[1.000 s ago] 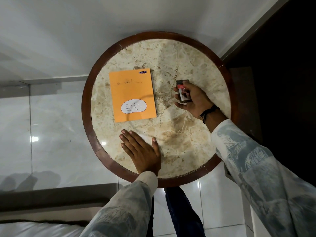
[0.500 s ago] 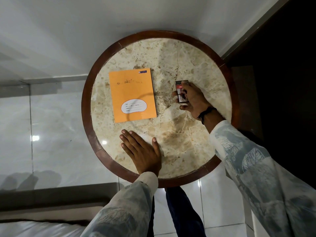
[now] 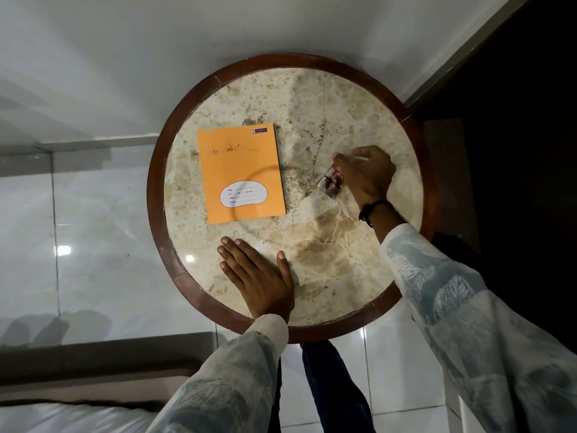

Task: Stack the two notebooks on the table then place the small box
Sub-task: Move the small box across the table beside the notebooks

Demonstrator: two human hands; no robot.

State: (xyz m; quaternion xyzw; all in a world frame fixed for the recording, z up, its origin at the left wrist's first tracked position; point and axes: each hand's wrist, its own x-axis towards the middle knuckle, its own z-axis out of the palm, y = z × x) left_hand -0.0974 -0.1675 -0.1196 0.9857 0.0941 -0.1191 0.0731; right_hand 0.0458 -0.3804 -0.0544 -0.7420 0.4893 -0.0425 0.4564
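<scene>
Left hand (image 3: pixel 262 282): flat on the table (image 3: pixel 312 98), palm down, fingers spread wide, holding nothing. It lies at the near edge, just below the notebook (image 3: pixel 242 175) and not touching it.

Notebook: orange cover, white label oval near the lower edge, handwriting across the upper part, small printed logo at the top right corner. It lies flat, left of the table's centre. Only one cover shows; whether a second notebook lies beneath it cannot be determined from above.

Small box (image 3: pixel 331 182): dark, with red and white print, blurred. It is tilted, to the right of the notebook and clear of it, gripped in the right hand (image 3: pixel 367 176). Whether its lower edge touches the marble cannot be determined.

Risks:
- The box is small and gripped at one end; a loose pinch could drop it onto the hard marble, where it may slide.
- If the box is set on the cover off-centre, the glossy surface may let it slide off.
</scene>
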